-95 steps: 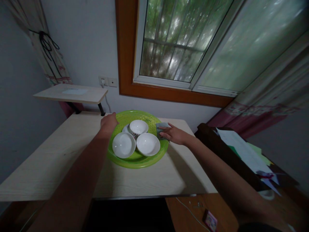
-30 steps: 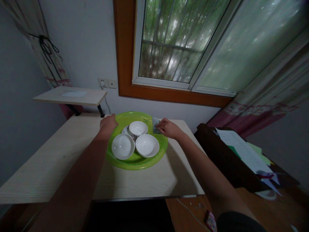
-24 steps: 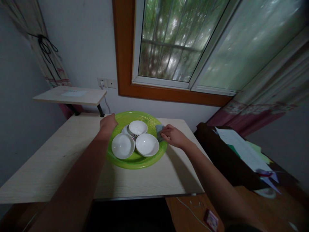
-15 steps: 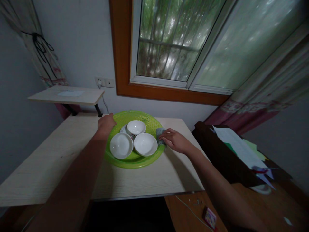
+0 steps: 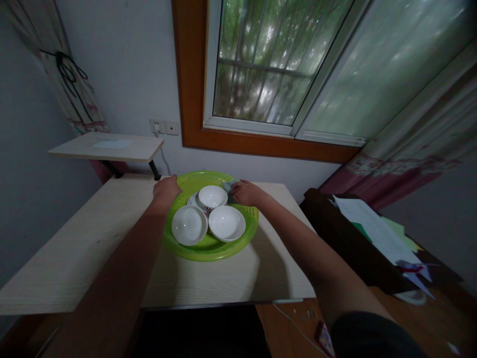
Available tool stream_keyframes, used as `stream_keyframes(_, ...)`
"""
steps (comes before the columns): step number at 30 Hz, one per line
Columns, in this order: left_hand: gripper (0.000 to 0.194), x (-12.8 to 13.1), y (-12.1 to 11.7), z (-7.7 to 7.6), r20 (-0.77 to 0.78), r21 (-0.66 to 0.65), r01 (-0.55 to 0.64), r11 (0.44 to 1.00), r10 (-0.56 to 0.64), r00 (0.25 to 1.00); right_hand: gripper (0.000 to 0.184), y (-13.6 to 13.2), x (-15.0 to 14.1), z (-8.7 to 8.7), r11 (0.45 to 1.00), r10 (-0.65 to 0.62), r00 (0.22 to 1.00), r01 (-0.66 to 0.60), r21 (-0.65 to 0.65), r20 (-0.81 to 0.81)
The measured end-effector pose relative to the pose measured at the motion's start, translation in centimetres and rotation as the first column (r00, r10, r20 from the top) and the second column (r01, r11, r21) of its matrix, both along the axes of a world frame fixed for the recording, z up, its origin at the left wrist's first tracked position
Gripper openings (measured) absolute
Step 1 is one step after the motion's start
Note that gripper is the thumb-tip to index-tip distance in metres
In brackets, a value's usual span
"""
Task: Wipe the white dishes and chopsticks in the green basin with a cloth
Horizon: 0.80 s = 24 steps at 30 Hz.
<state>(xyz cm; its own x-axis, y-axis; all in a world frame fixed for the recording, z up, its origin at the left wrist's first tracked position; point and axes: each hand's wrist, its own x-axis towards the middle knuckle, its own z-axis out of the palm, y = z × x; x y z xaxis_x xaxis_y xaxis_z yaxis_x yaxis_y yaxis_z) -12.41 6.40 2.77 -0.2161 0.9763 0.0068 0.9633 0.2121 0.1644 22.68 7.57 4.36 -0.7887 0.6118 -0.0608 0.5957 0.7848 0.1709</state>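
Note:
A round green tray (image 5: 208,253) lies on the pale wooden table. My left hand (image 5: 167,190) is closed on its upper left rim, the fingertips partly hidden. My right hand (image 5: 246,192) holds a grey-blue cloth (image 5: 228,188) against the tray's upper right part, just beside the back bowl. In the tray sit a white back bowl (image 5: 212,196), a white right bowl (image 5: 227,223) and a white dish (image 5: 189,225) at front left. Part of another white piece (image 5: 193,200) shows behind them, mostly covered.
A small raised shelf (image 5: 108,146) with a paper on it stands at the table's (image 5: 93,238) back left. The window (image 5: 261,89) and wall are behind. To the right, a dark brown piece of furniture (image 5: 335,238) carries papers (image 5: 368,228).
My right hand has moved with the cloth from the tray's right rim up and left, to beside the back bowl. My left hand stays at the rim. The bowls have not moved in the tray.

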Motion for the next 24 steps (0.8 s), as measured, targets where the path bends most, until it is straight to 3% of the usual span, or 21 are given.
stream_keyframes(6,0.053,0.0,-0.1,-0.1,0.012,0.010,-0.011,1.000,0.010,1.000,0.028,-1.6,0.3,-0.1,0.998,-0.061,0.992,0.063,-0.008,0.110)
stream_keyframes(12,0.053,0.2,-0.4,0.1,0.022,0.011,-0.018,1.000,0.018,1.000,0.039,-6.4,3.2,1.0,0.973,-0.174,0.984,0.167,-0.159,-0.029)
stream_keyframes(17,0.052,0.2,-0.5,0.1,0.019,0.020,-0.007,1.000,0.007,1.000,0.048,-10.4,5.4,1.9,0.954,-0.138,0.975,0.084,-0.287,-0.174)
stream_keyframes(20,0.051,0.1,-0.4,0.1,0.022,0.013,-0.016,1.000,0.016,1.000,0.049,-10.9,5.9,2.0,0.947,-0.130,0.967,0.055,-0.317,-0.219)
stream_keyframes(24,0.051,0.1,-0.2,0.0,0.019,0.013,-0.014,1.000,0.014,1.000,0.046,-9.3,5.3,1.9,0.956,-0.148,0.977,0.102,-0.274,-0.152)
